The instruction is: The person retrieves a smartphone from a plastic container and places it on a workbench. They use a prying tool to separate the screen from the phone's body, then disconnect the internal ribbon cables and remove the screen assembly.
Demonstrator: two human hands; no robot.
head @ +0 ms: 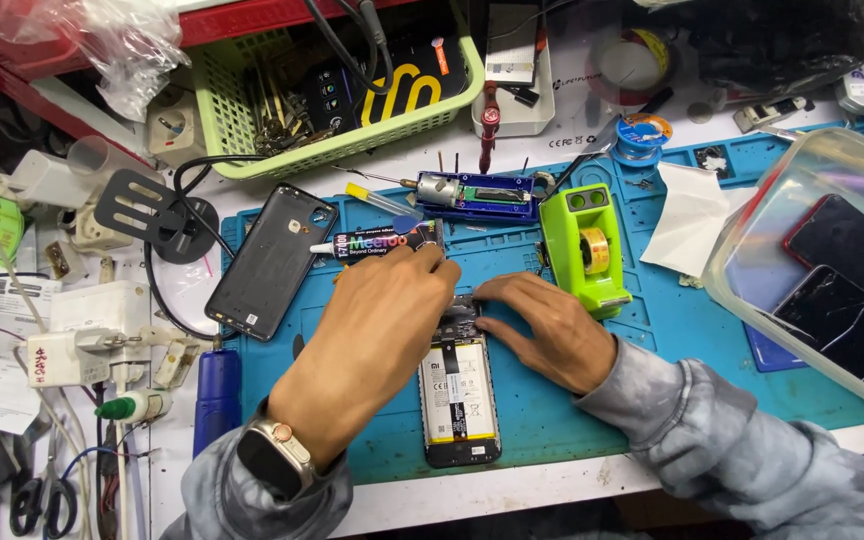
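Note:
An opened phone (pixel 460 400) lies face down on the blue work mat (pixel 652 330), its battery and circuit board exposed. My left hand (pixel 377 330) rests over the phone's upper left part, fingers bent down onto the board area; what its fingertips hold is hidden. My right hand (pixel 542 325) presses its fingers on the phone's top right edge. A black glue tube (pixel 377 241) lies just beyond my left hand. The phone's black back cover (pixel 272 260) lies apart on the mat's left.
A green tape dispenser (pixel 585 245) stands right of my hands. A clear plastic box (pixel 822 270) holding cracked phones sits at the right. A green basket (pixel 342 90), a blue tool (pixel 477 195), a power strip (pixel 92 340), cables and scissors (pixel 37 495) crowd the back and left.

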